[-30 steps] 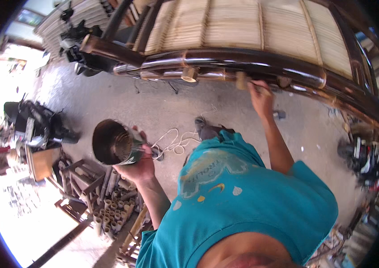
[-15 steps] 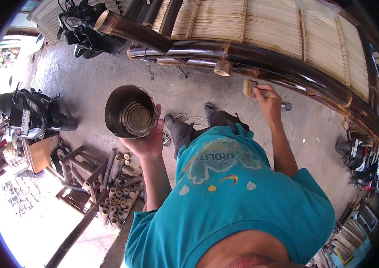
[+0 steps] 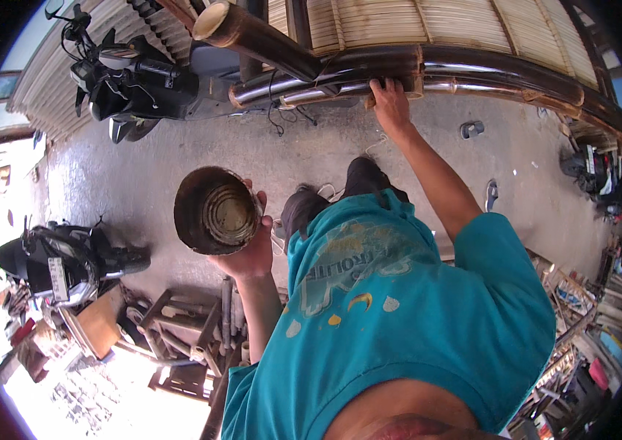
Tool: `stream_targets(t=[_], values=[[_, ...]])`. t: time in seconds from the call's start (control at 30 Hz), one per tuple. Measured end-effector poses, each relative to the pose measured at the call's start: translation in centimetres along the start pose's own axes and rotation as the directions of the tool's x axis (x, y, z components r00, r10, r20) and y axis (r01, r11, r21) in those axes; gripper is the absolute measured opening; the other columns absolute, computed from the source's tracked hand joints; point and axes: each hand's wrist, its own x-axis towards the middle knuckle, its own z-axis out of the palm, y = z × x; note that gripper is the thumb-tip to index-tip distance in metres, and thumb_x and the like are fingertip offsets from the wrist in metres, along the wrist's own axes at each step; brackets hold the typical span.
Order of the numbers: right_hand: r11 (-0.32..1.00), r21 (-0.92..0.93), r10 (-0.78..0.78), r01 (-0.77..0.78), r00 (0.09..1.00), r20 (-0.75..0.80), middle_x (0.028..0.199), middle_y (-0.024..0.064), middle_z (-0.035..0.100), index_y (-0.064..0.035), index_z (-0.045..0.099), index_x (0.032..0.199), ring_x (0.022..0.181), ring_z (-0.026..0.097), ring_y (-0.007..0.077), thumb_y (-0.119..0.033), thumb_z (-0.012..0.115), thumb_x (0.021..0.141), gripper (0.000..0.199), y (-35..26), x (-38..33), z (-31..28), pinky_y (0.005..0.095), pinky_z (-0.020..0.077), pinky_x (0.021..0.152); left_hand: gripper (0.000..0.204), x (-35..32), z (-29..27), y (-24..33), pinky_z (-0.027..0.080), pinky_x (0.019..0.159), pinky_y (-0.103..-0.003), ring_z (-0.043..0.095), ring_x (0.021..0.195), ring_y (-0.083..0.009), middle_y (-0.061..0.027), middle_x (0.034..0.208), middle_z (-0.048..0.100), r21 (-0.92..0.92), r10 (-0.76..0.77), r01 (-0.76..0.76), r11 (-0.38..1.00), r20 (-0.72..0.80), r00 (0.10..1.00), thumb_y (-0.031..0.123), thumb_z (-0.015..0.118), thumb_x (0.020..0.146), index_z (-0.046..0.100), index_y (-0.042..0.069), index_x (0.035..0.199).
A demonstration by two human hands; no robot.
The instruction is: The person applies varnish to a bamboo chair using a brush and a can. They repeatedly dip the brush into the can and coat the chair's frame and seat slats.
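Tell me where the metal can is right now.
In the head view, the metal can sits left of centre, held up in the left hand, above the concrete floor, below the parked motorbike.

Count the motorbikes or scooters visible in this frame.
3. One scooter stands at upper left beside the bamboo frame; one motorbike is parked at the left edge on the concrete; a third shows partly at the right rim. Others may be hidden beyond the edges.

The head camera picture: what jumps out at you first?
A big round metal can, rusty brown and open at the top, held up by the left hand in the middle. Above it, the right hand presses on shiny dark bamboo poles. A dark scooter stands upper left.
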Motion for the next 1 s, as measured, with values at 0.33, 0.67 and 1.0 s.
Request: stream_targets(t=[0.33,0.67,1.0], values=[[0.882,0.458,0.289,-0.113,0.897,-0.334,0.099,0.0132,0.074,-0.0114,0.072,0.110,0.096,0.071,0.0343,-0.021,0.070,0.093,0.019,0.6,-1.6,3.5,0.0385,0.0571,0.081,0.082,1.1,-3.2,7.3,0.061,0.081,-0.046,0.055,0.125,-0.0447,-0.0246,0.146,0.047,-0.031,-0.091,0.088,0.996,-0.132,0.987,0.066,0.059,0.089,0.044,0.013,0.151],[0.845,0.498,0.408,-0.195,0.837,-0.365,0.105,0.0148,0.074,-0.0119,0.074,0.107,0.096,0.072,0.0334,-0.013,0.065,0.093,0.017,-2.2,-2.0,4.9,0.0398,0.0577,0.081,0.076,1.7,-2.7,9.3,0.060,0.087,-0.048,0.051,0.132,-0.0456,-0.0244,0.154,0.039,-0.054,-0.124,0.120,0.991,-0.068,0.990,0.058,0.061,0.094,0.041,0.015,0.153],[0.852,0.513,0.006,0.103,0.979,-0.205,0.096,0.0177,0.073,-0.0123,0.072,0.102,0.090,0.071,0.0360,-0.019,0.069,0.093,0.012,-12.8,-3.1,9.7,0.0447,0.0569,0.078,0.073,0.8,-5.0,9.9,0.058,0.093,-0.046,0.045,0.135,-0.0435,-0.0240,0.154,0.035,-0.072,-0.099,0.100,0.992,0.016,0.995,0.048,0.071,0.091,0.044,0.017,0.151]])
